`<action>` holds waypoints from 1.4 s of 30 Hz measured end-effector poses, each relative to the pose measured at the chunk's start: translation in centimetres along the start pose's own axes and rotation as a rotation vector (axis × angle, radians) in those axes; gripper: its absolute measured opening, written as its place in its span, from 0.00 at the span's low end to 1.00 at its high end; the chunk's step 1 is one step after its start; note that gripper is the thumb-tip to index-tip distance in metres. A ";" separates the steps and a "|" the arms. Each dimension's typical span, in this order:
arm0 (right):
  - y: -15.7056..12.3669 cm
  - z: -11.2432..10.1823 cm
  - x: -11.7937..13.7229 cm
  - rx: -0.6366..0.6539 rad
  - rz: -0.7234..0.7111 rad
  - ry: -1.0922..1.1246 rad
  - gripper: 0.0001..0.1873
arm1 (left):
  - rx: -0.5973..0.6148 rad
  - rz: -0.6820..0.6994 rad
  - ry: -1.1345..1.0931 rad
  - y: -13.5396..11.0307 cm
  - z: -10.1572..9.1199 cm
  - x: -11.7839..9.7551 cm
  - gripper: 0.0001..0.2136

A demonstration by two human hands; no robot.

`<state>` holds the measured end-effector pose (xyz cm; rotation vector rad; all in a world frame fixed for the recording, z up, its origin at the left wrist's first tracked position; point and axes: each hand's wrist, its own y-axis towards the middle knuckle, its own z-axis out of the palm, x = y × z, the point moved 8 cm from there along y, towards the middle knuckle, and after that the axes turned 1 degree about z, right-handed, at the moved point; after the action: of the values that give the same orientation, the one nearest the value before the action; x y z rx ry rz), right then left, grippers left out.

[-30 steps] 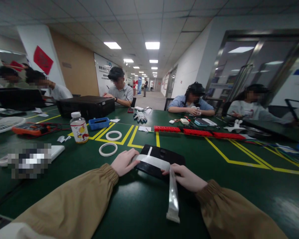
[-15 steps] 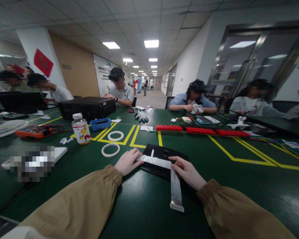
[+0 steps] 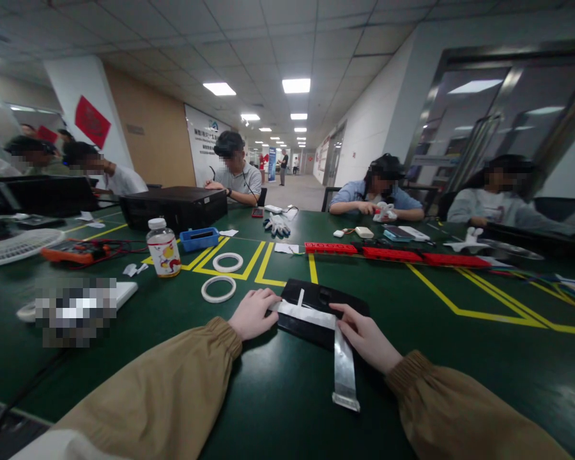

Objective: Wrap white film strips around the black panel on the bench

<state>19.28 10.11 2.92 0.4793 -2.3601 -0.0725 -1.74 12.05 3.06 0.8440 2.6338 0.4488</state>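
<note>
Across the lower center of the head view, a black case (image 3: pixel 333 296) lies flat on the green table (image 3: pixel 278 409). A silver ribbon cable (image 3: pixel 306 314) crosses the case from left to right, turns at the right, and runs down the frame to a broader end on the table. A short white strip (image 3: pixel 301 298) extends upward from the cable.

The left hand (image 3: pixel 255 314) touches the left end of the cable, fingers bent and thumb near them; whether they clamp it cannot be determined. The right hand (image 3: pixel 368 335) is at the turn, index fingertip and thumb tip apart; whether the cable is pinched between them cannot be determined.

Left of center, two tape rings (image 3: pixel 218 299) lie near the left hand. Farther left stand a labeled bottle (image 3: pixel 163 252) and a blue tray (image 3: pixel 200 241). Red bars (image 3: pixel 391 254) form a row at center right, beyond the case.
</note>
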 end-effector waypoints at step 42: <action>-0.7 0.9 1.4 0.114 -0.176 -0.247 0.19 | 0.051 0.161 -0.024 3.5 3.3 -4.4 0.22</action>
<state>17.96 8.89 2.99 0.7713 -2.5670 -0.0831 4.64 12.72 2.47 1.0762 2.5757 0.4111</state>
